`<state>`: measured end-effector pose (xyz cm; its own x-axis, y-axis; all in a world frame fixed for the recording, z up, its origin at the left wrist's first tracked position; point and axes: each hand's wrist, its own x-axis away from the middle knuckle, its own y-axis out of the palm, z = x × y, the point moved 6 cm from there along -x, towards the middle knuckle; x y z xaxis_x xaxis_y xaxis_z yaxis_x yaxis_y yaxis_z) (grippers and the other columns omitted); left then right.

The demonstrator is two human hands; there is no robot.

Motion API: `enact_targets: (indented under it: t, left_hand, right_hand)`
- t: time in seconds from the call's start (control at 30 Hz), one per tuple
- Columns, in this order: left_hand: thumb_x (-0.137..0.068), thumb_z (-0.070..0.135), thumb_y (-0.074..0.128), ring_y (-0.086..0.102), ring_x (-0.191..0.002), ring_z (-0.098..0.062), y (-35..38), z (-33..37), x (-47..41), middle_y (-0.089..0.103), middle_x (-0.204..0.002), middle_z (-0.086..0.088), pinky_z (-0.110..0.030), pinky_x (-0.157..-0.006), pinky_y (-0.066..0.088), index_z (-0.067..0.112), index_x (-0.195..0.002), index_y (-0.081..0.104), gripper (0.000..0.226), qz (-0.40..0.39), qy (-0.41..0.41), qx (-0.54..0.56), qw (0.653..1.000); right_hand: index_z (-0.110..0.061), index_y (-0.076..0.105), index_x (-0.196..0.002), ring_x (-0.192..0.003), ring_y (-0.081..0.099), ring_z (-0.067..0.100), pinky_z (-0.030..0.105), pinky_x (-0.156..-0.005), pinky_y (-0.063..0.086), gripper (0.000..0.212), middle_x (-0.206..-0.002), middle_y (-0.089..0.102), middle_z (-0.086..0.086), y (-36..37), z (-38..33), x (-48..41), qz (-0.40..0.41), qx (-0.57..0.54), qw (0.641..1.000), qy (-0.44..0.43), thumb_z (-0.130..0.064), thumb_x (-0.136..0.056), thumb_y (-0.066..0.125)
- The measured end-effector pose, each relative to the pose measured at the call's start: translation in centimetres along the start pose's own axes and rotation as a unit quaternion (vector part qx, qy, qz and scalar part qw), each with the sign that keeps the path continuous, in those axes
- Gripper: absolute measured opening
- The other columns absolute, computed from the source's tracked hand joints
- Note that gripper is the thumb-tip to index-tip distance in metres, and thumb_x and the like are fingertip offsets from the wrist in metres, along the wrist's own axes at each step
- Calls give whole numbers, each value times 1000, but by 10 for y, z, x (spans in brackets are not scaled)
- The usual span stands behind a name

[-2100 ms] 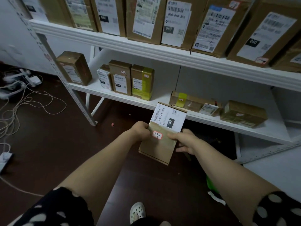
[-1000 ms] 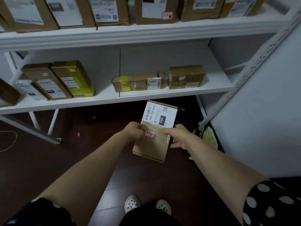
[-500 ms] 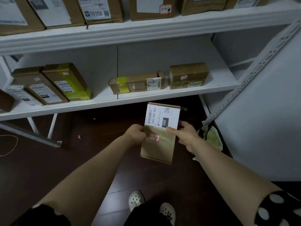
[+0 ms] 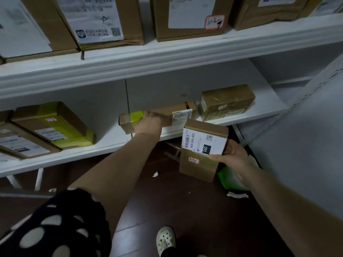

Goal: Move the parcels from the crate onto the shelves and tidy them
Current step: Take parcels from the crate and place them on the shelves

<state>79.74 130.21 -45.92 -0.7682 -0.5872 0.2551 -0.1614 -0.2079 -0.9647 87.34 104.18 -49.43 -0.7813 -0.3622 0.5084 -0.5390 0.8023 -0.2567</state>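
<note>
My right hand (image 4: pixel 233 157) grips a flat brown parcel (image 4: pixel 200 164) with a white label marked 060 and a small red-edged sticker, holding it upright just below the front edge of the lower shelf (image 4: pixel 111 145). My left hand (image 4: pixel 148 123) reaches onto that shelf and grips the long thin brown parcel (image 4: pixel 161 113) with a yellow-green band, fingers curled over its top. A squat brown box (image 4: pixel 227 101) lies right of the long parcel.
Two leaning boxes, one with yellow-green tape (image 4: pixel 53 125), stand at the shelf's left. Large labelled cartons (image 4: pixel 187 17) fill the upper shelf (image 4: pixel 167 54). A white wall (image 4: pixel 306 145) closes the right side. Green bag (image 4: pixel 230 179) and paper scraps lie on the dark floor.
My left hand has let go of the labelled parcel and reached up to take hold of the long parcel on the shelf. My right hand alone holds the labelled parcel, shifted right. The view moved closer.
</note>
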Motion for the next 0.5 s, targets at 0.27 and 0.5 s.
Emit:
enact_targets:
  t: [0.27,0.5]
  left_hand:
    - [-87,4,57,21,-141,-31,14,-3,-58,27,-151,-13,-42,-116,16,8,-150,14,77,-23,61,-82,994]
    - [-80,-12,56,35,-132,-34,5,-37,-54,38,-139,-16,-42,-99,42,3,-141,33,67,-79,19,-71,994]
  right_hand:
    - [-12,59,-119,-103,64,22,41,-88,53,65,-109,70,4,2,3,-38,-25,12,1000,3,8,-62,82]
    - [-13,60,-118,-103,65,18,28,-81,52,63,-107,71,2,6,-30,-56,-63,62,996,-8,2,-62,84]
